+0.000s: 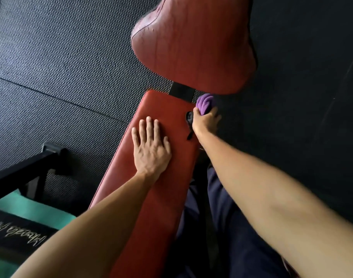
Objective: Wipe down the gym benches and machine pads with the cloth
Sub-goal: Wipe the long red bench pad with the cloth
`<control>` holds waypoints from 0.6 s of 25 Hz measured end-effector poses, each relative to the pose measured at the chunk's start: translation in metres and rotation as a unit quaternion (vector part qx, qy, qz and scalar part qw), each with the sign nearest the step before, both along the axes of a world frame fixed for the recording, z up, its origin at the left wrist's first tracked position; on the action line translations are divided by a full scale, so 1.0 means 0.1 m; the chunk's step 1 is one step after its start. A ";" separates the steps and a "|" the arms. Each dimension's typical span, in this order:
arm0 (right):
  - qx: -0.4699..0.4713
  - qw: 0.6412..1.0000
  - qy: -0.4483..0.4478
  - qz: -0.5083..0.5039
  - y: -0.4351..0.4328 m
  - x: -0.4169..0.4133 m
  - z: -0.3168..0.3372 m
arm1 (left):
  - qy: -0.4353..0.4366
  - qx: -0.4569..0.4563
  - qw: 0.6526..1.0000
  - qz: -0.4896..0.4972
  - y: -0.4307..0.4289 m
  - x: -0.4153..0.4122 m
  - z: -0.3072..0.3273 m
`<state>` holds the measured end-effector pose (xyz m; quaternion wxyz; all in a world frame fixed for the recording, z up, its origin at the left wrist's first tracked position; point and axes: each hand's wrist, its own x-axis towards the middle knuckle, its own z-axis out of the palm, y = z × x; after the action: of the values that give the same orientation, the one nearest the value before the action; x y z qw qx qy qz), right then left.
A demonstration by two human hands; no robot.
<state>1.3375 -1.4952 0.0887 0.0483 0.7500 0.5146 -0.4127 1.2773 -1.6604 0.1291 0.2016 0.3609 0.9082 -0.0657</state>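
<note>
A long red bench pad [161, 109] runs up the middle of the view, with a torn spot near its right edge. Beyond it, past a black bracket [181, 91], rises a wider red seat pad [195, 43]. My left hand [150, 145] rests flat on the long pad, fingers straight. My right hand [205, 120] grips a bunched purple cloth [204, 102] at the pad's far right corner, against its side edge.
Dark textured rubber flooring [67, 63] surrounds the bench. A black metal frame [31, 167] and a green-and-black item with script lettering [19, 223] sit at the lower left. My dark blue trousers [227, 227] are close against the bench's right side.
</note>
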 end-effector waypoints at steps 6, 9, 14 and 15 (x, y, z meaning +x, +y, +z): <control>-0.037 0.992 0.015 0.116 0.07 0.23 0.09 | -0.030 -0.039 0.999 0.003 0.05 -0.01 0.07; -0.047 0.984 0.016 0.172 0.11 0.34 0.29 | -0.071 -0.078 0.994 0.021 0.21 -0.05 0.19; -0.053 0.962 0.037 0.265 0.18 0.59 1.00 | -0.152 -0.084 0.979 0.107 0.49 0.05 0.82; -0.057 0.958 0.039 0.277 0.20 0.65 1.20 | -0.161 -0.081 0.977 0.112 0.57 0.11 1.02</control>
<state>1.4026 -1.4754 0.2085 0.1834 0.5572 0.6795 -0.4407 1.2885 -1.6037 0.2313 0.3794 0.2453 0.8903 -0.0569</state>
